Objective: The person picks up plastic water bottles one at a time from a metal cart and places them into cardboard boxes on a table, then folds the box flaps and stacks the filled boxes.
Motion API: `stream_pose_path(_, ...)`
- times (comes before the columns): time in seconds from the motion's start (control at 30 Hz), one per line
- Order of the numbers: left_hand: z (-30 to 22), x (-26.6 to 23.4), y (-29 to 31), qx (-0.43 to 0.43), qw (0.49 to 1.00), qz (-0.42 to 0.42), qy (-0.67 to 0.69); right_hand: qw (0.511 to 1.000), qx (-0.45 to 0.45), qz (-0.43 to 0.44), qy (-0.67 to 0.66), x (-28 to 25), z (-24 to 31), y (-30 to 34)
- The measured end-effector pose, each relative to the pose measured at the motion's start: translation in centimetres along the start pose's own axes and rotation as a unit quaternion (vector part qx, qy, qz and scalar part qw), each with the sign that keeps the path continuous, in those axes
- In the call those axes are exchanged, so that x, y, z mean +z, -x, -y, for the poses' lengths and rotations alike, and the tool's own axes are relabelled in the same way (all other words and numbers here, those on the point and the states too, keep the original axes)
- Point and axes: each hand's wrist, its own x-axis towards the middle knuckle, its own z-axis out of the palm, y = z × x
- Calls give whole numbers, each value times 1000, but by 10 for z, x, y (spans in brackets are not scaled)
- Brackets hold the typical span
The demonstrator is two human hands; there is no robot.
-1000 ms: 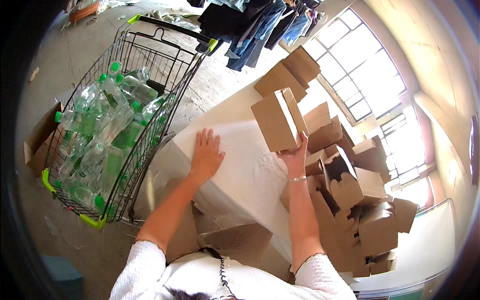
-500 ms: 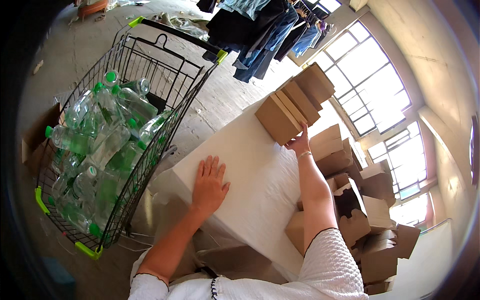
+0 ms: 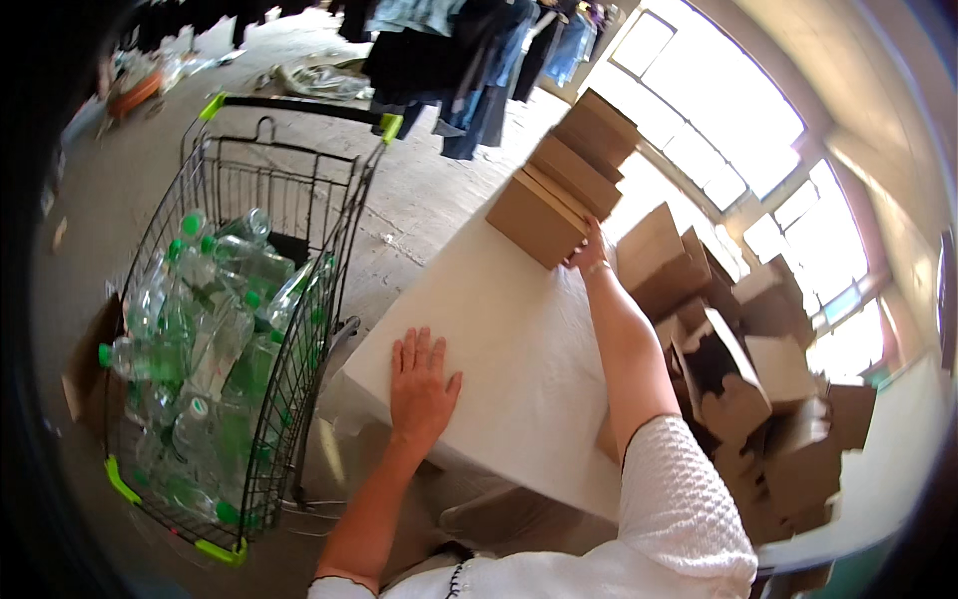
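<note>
My left hand (image 3: 423, 389) lies flat on the white-covered table (image 3: 509, 369), its fingers stretched out and nothing in it. Farther off, my right hand (image 3: 590, 252) grips the right end of the nearest brown cardboard box (image 3: 537, 219), at the table's far part. Some of its fingers are hidden against the box side. Behind that box, more cardboard boxes (image 3: 576, 172) stand close together in a row, the farthest one (image 3: 597, 132) rising highest.
Left of the table stands a black wire shopping cart (image 3: 282, 389) with green corners, heaped with clear and green plastic bottles (image 3: 210, 329). Opened cardboard boxes (image 3: 733, 374) are piled to the right. Clothes (image 3: 449, 70) hang on a rack beyond the table, near large windows (image 3: 718, 110).
The whole view has turned a little, shifting the cart and the box pile in the picture. Both hands keep their places, the left on the table and the right at the box.
</note>
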Motion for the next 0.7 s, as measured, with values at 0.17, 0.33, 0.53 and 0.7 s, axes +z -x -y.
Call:
stream_pose_path(0.17, 6, 3, 0, 0, 1000, -4, -26, 974, -174, -142, -18, 33, -24, 49)
stream_pose_path(0.33, 11, 12, -1, 26, 998, -13, -62, 925, -352, -134, -40, 11, -135, 204)
stream_pose_path(0.53, 12, 15, 2, 38, 996, -5, -82, 796, -546, -93, 245, -86, -156, 409)
stream_pose_path(0.7, 10, 13, 1, 29, 995, 15, -94, 534, -709, -186, 422, -164, -38, 474)
